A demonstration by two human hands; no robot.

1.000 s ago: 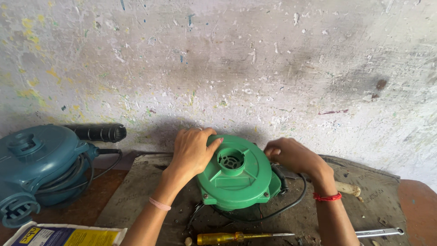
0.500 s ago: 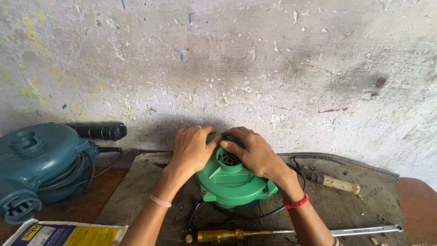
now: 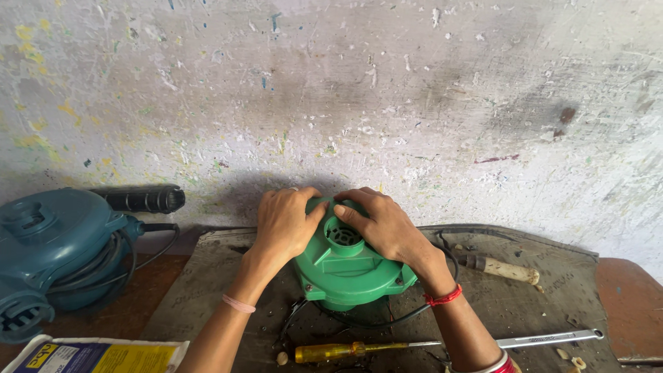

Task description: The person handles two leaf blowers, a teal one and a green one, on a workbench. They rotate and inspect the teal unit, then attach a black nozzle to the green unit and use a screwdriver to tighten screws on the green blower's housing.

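gripping the green blower housing point(image 3: 349, 266) from both sides, the left hand point(image 3: 284, 222) and right hand point(image 3: 381, 224) curl their fingers over its far rim. it sits directly under both palms, equally near each, its round vent facing up between the thumbs.

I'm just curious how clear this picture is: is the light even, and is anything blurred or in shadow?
Head view: soft, even light with no glare; a dim shadow lies on the wall just behind the hands. The left hand, right hand and green housing look sharp, as does the yellow-handled screwdriver. The frame's bottom edge cuts off the forearms.
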